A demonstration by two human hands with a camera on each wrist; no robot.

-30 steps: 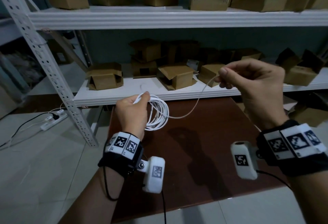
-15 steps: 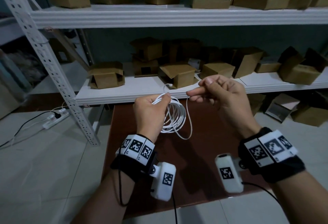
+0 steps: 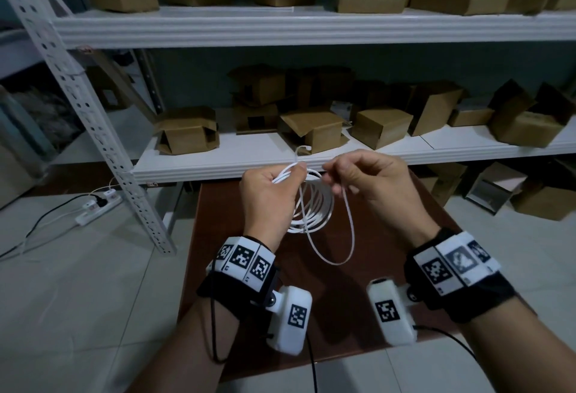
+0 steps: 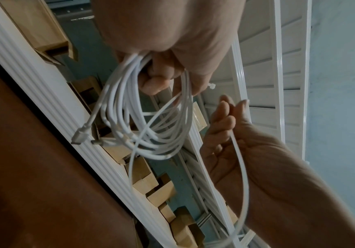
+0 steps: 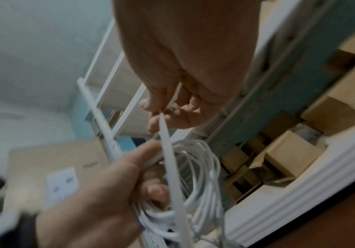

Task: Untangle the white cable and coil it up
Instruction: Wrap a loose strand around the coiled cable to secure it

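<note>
Cable feels light and limp; my left hand grips the coil's top, right hand pinches the loose strand mid-frame.

White cable mostly coiled, one loose loop hanging.

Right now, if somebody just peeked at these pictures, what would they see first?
First, the white cable: the left hand grips a bundle of loops in mid-air above the dark red-brown table, while the right hand pinches one longer loop that dangles below the rest. Next, the white shelves behind, lined with brown cardboard boxes, several hanging open.
</note>
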